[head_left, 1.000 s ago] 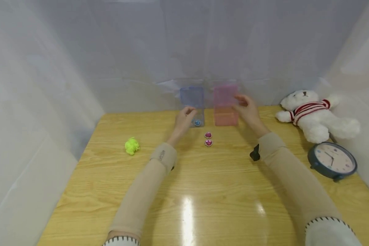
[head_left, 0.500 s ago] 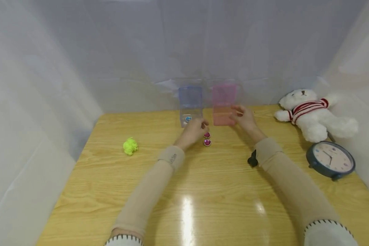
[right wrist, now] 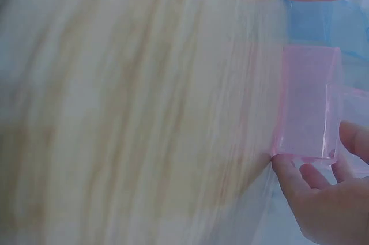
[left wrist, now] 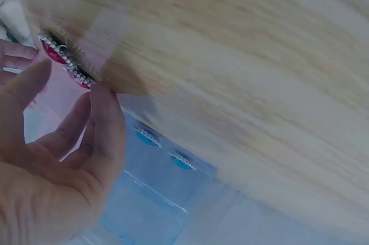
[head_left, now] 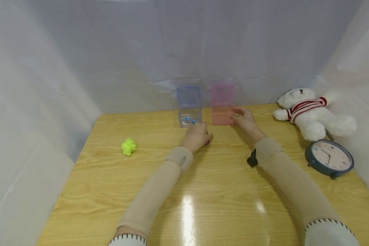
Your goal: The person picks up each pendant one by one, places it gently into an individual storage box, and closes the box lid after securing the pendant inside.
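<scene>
In the left wrist view, my left hand [left wrist: 63, 147] has its thumb and forefinger bent around two pink-red heart-shaped gem ornaments [left wrist: 53, 51] with silver sparkling rims. The forefinger tip is right at one end of the pair; I cannot tell whether they are pinched. In the head view the hand mostly covers them. Behind it stands an open clear blue box [head_left: 189, 99] with two blue gem ornaments [head_left: 187, 119] inside. My right hand [right wrist: 331, 199] holds the right side of an open clear pink box [right wrist: 308, 101], thumb over its raised lid and fingers along the outer wall.
A neon-yellow fuzzy ball [head_left: 129, 147] lies at the left on the wooden table [head_left: 110, 191]. At the right lie a white teddy bear [head_left: 310, 111] in a striped sweater and a round dark-blue clock [head_left: 329, 159]. A pale sheet [head_left: 135, 51] hangs behind.
My left hand has moved from the blue box right and toward me to the red hearts. Both blue gems now show in the box. My right hand has lowered along the pink box's side.
</scene>
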{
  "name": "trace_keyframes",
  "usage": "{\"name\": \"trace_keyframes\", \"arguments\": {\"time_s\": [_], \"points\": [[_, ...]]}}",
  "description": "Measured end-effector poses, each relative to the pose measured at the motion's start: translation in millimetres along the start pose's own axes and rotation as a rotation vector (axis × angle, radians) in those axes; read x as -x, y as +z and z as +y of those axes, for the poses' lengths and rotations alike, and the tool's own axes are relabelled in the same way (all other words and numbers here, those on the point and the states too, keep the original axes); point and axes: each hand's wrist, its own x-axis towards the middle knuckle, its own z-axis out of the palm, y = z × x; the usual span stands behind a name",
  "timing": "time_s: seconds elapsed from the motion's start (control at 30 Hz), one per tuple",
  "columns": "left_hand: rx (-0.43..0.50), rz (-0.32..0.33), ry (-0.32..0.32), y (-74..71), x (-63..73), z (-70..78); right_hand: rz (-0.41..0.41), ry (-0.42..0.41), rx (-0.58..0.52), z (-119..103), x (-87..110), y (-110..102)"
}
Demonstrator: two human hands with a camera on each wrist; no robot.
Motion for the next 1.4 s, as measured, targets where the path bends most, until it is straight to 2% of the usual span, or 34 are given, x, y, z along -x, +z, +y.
{"name": "trace_keyframes", "arguments": {"time_s": [0.23, 0.47, 0.67, 0.8, 0.93, 1.07, 1.2, 1.37, 1.4], "points": [[-0.022, -0.004, -0.003, 0.5, 0.1, 0.9, 0.002, 0.022, 0.023, 1, -1.5, -1], [-0.046, 0.024, 0.025, -0.2, 0.0, 0.8, -0.005, 0.016, 0.042, -4, 4.4, 0], [0.005, 0.046, 0.057, -8.4, 0.6, 5.3, -0.010, 0.030, 0.019, -7, 5.1, 1], [0.048, 0.098, 0.093, -15.6, -1.3, 9.0, -0.018, 0.028, 0.026, -7, 4.2, 0], [0.071, 0.163, 0.142, -22.7, -6.5, 10.2, -0.015, -0.005, 0.087, -5, 4.7, 0], [0.030, 0.203, 0.165, -28.5, -14.0, 11.1, -0.008, -0.044, 0.136, -2, 4.3, 0], [-0.003, 0.215, 0.176, -33.0, -22.9, 13.7, 0.005, -0.073, 0.175, 1, 3.5, 1], [0.014, 0.211, 0.169, -36.4, -33.2, 18.1, 0.000, -0.037, 0.123, -1, 6.5, 4], [0.014, 0.208, 0.168, -36.5, -34.7, 18.6, -0.006, -0.030, 0.122, -6, 10.3, 5]]}}
